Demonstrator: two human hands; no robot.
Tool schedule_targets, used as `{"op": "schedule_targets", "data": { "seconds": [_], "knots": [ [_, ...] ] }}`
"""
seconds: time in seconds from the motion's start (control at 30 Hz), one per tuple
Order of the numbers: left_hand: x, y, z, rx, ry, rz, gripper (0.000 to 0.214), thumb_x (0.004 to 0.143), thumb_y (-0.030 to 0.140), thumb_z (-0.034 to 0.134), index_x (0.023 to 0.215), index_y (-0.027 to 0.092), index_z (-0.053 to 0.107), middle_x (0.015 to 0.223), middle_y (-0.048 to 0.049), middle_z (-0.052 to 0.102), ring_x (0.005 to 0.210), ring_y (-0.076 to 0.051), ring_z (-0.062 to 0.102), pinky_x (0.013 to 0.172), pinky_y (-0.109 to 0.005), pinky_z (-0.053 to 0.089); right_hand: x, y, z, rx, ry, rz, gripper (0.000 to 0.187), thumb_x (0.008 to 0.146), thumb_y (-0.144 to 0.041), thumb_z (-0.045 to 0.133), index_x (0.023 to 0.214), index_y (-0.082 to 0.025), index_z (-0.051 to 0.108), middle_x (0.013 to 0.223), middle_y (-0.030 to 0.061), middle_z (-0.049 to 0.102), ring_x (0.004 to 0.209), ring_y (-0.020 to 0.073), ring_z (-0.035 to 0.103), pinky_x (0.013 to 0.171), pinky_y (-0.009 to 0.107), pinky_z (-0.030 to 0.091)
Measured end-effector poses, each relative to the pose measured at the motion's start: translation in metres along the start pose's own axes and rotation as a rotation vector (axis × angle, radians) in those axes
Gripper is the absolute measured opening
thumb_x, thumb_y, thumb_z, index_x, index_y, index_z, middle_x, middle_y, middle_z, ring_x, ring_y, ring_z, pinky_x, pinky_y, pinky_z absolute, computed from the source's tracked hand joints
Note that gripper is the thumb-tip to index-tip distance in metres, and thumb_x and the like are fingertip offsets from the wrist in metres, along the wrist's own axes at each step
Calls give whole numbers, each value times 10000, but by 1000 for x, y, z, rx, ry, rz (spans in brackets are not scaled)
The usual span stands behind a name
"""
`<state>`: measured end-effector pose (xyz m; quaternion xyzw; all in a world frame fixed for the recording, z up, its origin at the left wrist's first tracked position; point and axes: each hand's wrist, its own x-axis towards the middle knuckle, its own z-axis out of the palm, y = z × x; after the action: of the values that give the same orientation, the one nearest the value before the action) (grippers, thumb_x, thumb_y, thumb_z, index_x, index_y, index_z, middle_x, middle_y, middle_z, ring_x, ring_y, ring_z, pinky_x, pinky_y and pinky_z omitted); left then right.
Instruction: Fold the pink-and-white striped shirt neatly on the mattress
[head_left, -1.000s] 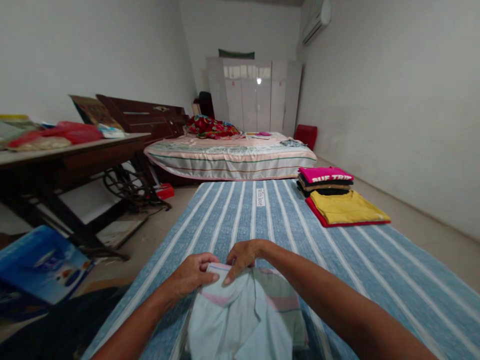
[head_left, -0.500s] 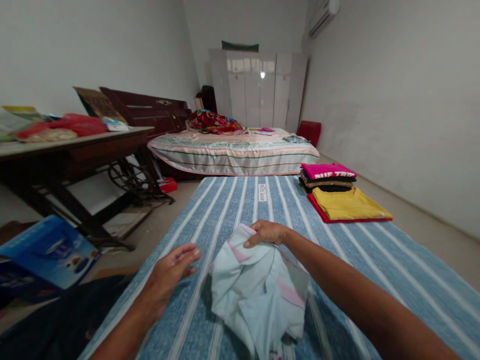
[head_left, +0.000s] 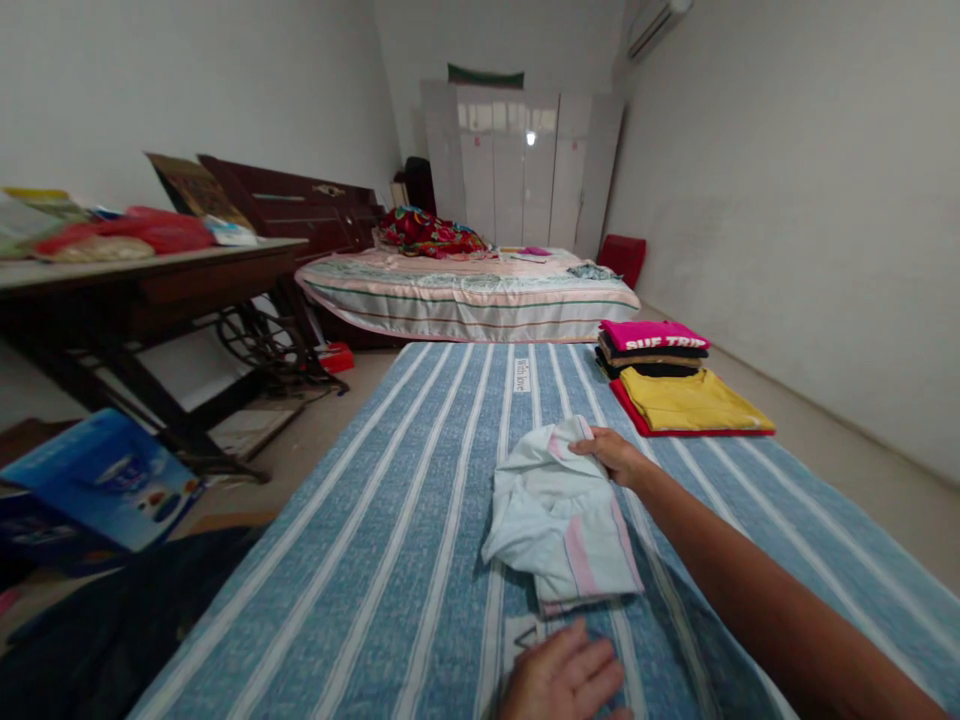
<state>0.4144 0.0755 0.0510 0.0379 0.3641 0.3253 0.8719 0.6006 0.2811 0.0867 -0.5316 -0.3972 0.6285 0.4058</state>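
Observation:
A crumpled pale blue-white garment with pink trim [head_left: 551, 510] lies on the blue striped bedspread [head_left: 360, 560]. What kind of garment it is cannot be made out. At its far right corner, my right hand [head_left: 613, 455] pinches the cloth between thumb and fingers. My left hand [head_left: 562, 678] is low in the picture, just nearer to me than the garment's lower edge. Its fingers are apart and hold nothing, and the frame's bottom edge cuts it off.
To the right, a folded yellow shirt [head_left: 694, 400] lies on red cloth beside a folded pile topped by a pink shirt [head_left: 652, 336]. Further off is another bed [head_left: 480, 310]. A cluttered sewing table [head_left: 255, 250] and a blue box [head_left: 105, 495] stand at the left.
The garment has shifted right and away from me with my right hand, and lies flatter. My left hand has swung from the garment's left side to below its near edge.

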Motion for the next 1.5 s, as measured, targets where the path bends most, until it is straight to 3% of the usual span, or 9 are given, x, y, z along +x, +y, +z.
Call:
{"op": "schedule_targets", "data": {
  "seconds": [0.27,0.43,0.63,0.77,0.93,1.03,1.13,1.3,1.5],
  "knots": [
    [14,-10,47,-220,86,60,403,894,328,426,1253,150,469,1385,-111,437,1308,-232,366,976,-346,371,-25,9,-20,84,131,-44,273,584,-157,654,853,-156,608,645,31,680,559,180,623,531,284,487],
    [17,-7,58,-151,91,133,379,884,357,461,1205,161,507,1208,-115,597,1066,-213,586,873,-312,418,-40,17,-30,102,230,-64,278,586,-175,662,858,-163,608,625,7,667,531,161,606,509,262,473],
    [26,2,60,2,304,275,260,796,335,584,988,160,567,827,-82,681,669,-184,636,662,-316,465,-59,18,-29,141,294,-69,235,610,-164,643,841,-178,599,606,-4,655,517,157,594,506,264,473],
    [15,28,64,160,338,528,235,690,237,651,903,150,602,785,-64,687,654,-170,625,603,-280,472,-68,12,-20,247,324,-71,236,631,-140,632,857,-195,595,580,-39,626,470,130,552,467,246,459],
    [-23,100,74,369,329,767,265,600,241,685,830,122,630,694,-29,674,574,-150,592,535,-255,455,-94,2,7,453,248,-230,264,633,-158,666,878,-208,581,694,-37,652,536,122,576,504,250,495],
    [-45,140,63,523,297,777,327,567,241,709,849,96,633,684,-35,679,584,-161,611,548,-254,456,-118,17,31,517,181,-279,237,632,-214,697,840,-192,585,763,-1,673,660,164,630,614,305,539],
    [-52,155,30,661,364,690,351,526,210,729,840,99,619,682,-37,687,598,-175,629,555,-260,464,-141,50,48,513,117,-100,281,640,-295,715,865,-176,594,793,41,687,691,196,656,621,322,550],
    [-44,141,-30,700,516,648,482,493,175,743,936,117,561,758,-61,708,685,-221,669,594,-289,494,-158,92,45,262,33,193,304,659,-372,688,844,-172,554,703,66,667,529,171,642,460,257,497],
    [-45,126,-37,711,519,715,574,530,270,746,1038,160,500,756,-28,699,673,-213,665,603,-303,500,-160,90,29,-32,33,212,287,653,-444,644,694,-202,495,579,-6,598,434,139,593,377,216,405]
  ]
}}
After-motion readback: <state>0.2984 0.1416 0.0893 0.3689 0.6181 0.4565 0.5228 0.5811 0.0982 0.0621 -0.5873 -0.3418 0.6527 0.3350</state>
